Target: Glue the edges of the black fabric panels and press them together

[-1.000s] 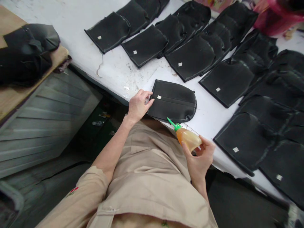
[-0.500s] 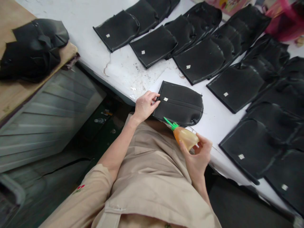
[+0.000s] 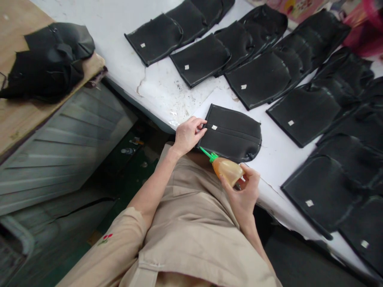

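Note:
A black sewn piece [image 3: 236, 133], straight at one end and rounded at the other, lies at the near table edge with a small white tag [image 3: 214, 127] on it. My left hand [image 3: 189, 135] pinches its straight left edge between thumb and fingers. In my right hand [image 3: 243, 187] is a squeeze bottle [image 3: 227, 170] of amber liquid, tilted, its green nozzle [image 3: 206, 152] pointing left. The nozzle's tip is by the near left corner of the piece, close under my left hand; whether it touches I cannot tell.
Overlapping rows of similar black pieces [image 3: 257, 75] with white tags cover the back and right of the white table [image 3: 167, 91]. On a wooden board [image 3: 18, 123] at the left lies a heap of black pieces [image 3: 48, 67]. A pink container [image 3: 363, 30] stands at the far right.
The bottle has moved left along the near edge of the piece, bringing its nozzle to the corner. My left hand keeps its pinch. The whole view has shifted slightly.

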A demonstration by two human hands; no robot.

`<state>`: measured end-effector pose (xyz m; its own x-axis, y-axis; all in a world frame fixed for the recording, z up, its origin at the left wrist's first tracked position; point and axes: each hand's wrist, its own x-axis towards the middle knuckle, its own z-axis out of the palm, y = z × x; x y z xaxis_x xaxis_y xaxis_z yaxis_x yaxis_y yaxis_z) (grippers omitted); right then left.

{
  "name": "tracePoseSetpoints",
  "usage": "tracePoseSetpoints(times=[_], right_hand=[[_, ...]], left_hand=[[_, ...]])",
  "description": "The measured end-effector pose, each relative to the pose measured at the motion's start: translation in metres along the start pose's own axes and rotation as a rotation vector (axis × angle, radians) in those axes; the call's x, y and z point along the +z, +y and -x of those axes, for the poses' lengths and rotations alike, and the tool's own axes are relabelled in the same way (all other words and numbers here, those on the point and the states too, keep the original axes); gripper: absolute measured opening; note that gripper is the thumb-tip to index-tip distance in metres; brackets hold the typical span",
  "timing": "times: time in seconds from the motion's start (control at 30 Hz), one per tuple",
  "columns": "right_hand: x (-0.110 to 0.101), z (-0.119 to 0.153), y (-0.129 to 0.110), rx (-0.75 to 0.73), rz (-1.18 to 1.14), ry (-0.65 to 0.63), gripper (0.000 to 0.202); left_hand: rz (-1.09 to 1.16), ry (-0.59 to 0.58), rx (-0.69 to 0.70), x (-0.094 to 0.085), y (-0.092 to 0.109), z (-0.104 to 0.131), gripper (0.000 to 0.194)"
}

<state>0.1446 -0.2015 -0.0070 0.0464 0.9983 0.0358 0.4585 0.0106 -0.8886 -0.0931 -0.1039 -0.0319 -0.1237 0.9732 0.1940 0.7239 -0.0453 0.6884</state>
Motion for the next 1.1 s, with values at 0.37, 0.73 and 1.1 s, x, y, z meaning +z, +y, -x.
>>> tracePoseSetpoints(times=[0.37,0.73,1.1], right_hand=[[-0.003,-0.016,-0.006,0.219,-0.245,-0.06,0.053],[-0.061,-0.056,0.0,0.512,-0.688,0.027,0.041],[-0.064,-0.092,0.06,0.559,-0.682,0.322,0.022]], left_hand=[[0.026,0.03,0.001,0.002,-0.004,-0.001,0.019],[-0.049,-0.045,-0.163,-0.004,0.01,-0.013,0.003],[0.427,0.019,-0.274,-0.02,-0.005,-0.008,0.02]])
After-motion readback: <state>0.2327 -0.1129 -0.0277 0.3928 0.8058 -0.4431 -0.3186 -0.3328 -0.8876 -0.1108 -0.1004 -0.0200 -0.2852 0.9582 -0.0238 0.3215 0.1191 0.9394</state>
